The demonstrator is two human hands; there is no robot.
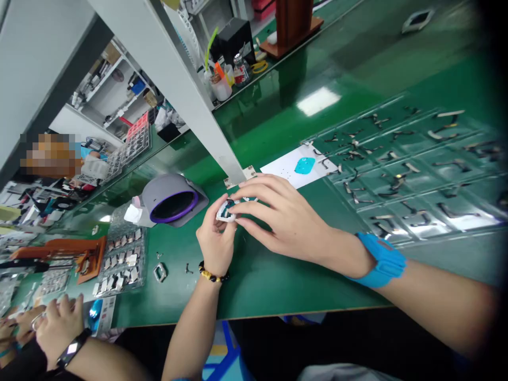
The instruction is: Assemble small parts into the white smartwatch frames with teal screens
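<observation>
A small, light-coloured watch case [226,211] with a dark inside is held up over the green bench. My left hand [216,238] grips it from the left and below, with thumb and fingers closed on its rim. My right hand [286,219] reaches in from the right, and its fingertips meet at the case's near side and opening. Whether a small part sits between those fingertips is hidden. On the bench to the left lie a similar empty case [160,272] and a small black flex part [189,268].
Clear trays of dark flex parts [397,180] spread to the right. Behind my hands are a white sheet with a blue piece [305,165] and a grey post [198,95]. A grey-purple hood [174,198] and a parts tray [123,259] stand left. A co-worker's hand [59,328] is lower left.
</observation>
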